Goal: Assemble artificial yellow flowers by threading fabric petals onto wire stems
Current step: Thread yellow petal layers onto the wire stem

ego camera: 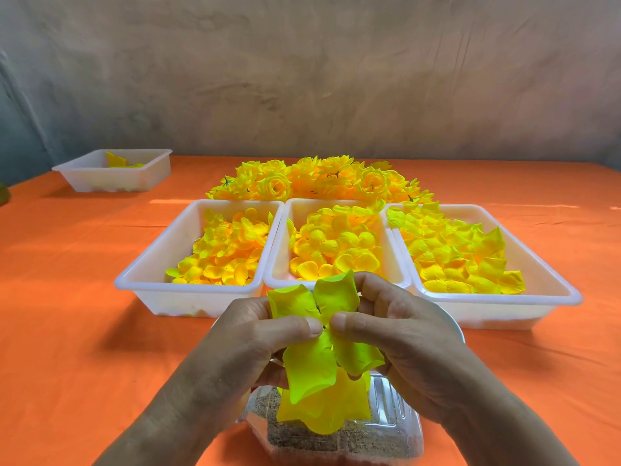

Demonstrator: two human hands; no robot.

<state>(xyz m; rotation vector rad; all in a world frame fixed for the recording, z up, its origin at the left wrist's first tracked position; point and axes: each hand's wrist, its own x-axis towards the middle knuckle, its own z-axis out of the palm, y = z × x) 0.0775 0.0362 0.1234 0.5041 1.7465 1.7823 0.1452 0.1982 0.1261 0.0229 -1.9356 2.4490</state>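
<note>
My left hand [258, 334] and my right hand [396, 327] both pinch a yellow-green fabric petal layer [316, 364] near its centre hole, thumbs almost touching. A tiny dark stem tip shows at the hole between the thumbs; the rest of the stem is hidden. More petals hang below the hands. Three white trays of loose yellow petals stand behind: left tray [141, 264], middle tray [279, 243], right tray [537, 264].
A pile of finished yellow flowers [316, 181] lies behind the trays on the orange tablecloth [67, 314]. A fourth white tray [100, 178] sits far left. A clear plastic box [386, 428] with brownish contents is under my hands.
</note>
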